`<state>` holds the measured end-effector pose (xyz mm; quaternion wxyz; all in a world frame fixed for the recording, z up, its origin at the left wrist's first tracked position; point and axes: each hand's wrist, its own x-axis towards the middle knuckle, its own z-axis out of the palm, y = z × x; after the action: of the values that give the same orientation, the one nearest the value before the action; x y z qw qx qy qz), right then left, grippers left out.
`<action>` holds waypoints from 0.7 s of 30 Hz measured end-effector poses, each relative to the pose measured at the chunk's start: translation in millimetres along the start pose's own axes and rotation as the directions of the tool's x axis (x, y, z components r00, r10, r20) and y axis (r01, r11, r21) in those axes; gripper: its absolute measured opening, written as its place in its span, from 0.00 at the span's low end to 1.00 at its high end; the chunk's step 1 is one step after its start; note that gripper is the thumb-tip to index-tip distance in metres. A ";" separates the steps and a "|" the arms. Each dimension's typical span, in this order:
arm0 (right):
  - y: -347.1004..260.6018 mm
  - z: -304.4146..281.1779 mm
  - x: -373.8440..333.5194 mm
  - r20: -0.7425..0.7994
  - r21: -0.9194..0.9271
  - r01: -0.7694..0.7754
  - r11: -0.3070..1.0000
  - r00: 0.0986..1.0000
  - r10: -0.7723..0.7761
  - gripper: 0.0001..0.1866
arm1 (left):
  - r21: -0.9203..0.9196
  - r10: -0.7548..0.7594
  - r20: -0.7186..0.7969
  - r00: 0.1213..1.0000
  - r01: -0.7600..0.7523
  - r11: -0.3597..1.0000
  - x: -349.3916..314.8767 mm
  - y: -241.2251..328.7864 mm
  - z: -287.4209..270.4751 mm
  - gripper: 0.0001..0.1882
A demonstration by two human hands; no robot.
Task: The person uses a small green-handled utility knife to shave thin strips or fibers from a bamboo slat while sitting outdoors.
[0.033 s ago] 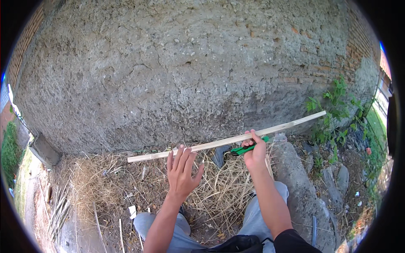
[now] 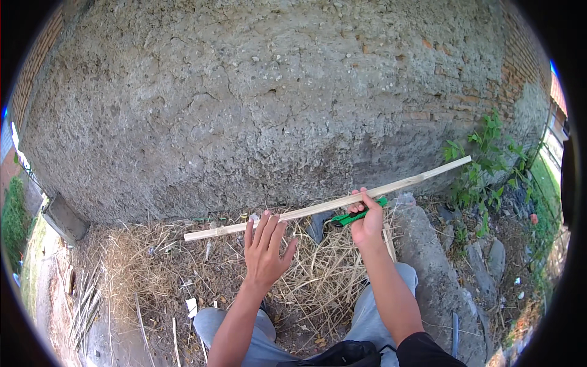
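Note:
A long pale strip of wood, probably split bamboo [image 2: 318, 208], slants across in front of me, its right end higher in the picture. My right hand [image 2: 367, 220] is closed round the strip right of its middle, thumb laid along the top. The same hand also has a green and black tool [image 2: 348, 218] under the strip; fingers partly hide it, so its kind is unclear. My left hand [image 2: 264, 248] is stretched out with thumb apart. Its fingertips reach the strip's near edge left of the middle; whether they press on it I cannot tell.
A rough, cracked mud-and-brick wall [image 2: 275, 110] stands close ahead. Dry straw-like shavings [image 2: 312, 275] cover the ground between my legs. A concrete ledge [image 2: 422, 263] and a leafy green plant [image 2: 486, 153] are at the right. Several thin strips [image 2: 85, 309] lie at the left.
The strip's left end has dipped very slightly and its right end has shifted a touch left. My right hand and the green tool have moved slightly left.

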<state>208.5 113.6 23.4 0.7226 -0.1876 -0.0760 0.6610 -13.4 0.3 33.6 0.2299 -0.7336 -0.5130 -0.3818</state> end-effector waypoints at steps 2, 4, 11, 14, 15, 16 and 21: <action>8.3 4.0 -7.0 0.058 0.006 -0.023 1.000 0.998 0.023 0.08 | -0.004 -0.017 0.014 1.000 0.017 1.000 -3.0 -3.2 7.3 0.22; 12.5 7.0 -12.0 0.097 -0.019 -0.026 0.999 0.995 0.028 0.08 | -0.022 -0.079 0.060 0.995 0.080 0.997 -7.2 -10.8 12.8 0.23; 11.6 -4.1 -5.2 0.128 -0.042 -0.004 0.999 0.992 0.009 0.08 | -0.106 -0.076 0.076 0.994 0.084 0.991 -2.6 -20.7 9.8 0.24; 10.8 -3.8 -2.9 0.102 -0.028 -0.017 0.999 0.995 0.020 0.08 | -0.142 -0.022 0.087 0.996 0.035 0.989 -1.9 -22.0 6.8 0.21; 10.6 -2.4 -3.7 0.104 -0.029 -0.021 0.999 0.994 0.024 0.08 | -0.131 -0.028 0.078 0.997 0.038 0.991 -4.8 -25.9 8.8 0.19; 10.1 -1.3 -4.8 0.090 -0.029 -0.023 0.999 0.996 0.026 0.08 | -0.121 -0.034 0.068 0.997 0.042 0.992 -7.2 -28.6 10.0 0.17; 10.3 -3.7 -3.1 0.089 -0.021 -0.034 0.999 0.995 0.036 0.08 | -0.144 -0.002 0.017 1.000 0.004 0.989 -6.6 -27.2 10.4 0.13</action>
<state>199.9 110.5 16.7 0.7050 -0.1662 -0.1111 0.6804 -36.5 14.2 20.6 0.1712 -0.7509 -0.4869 -0.4120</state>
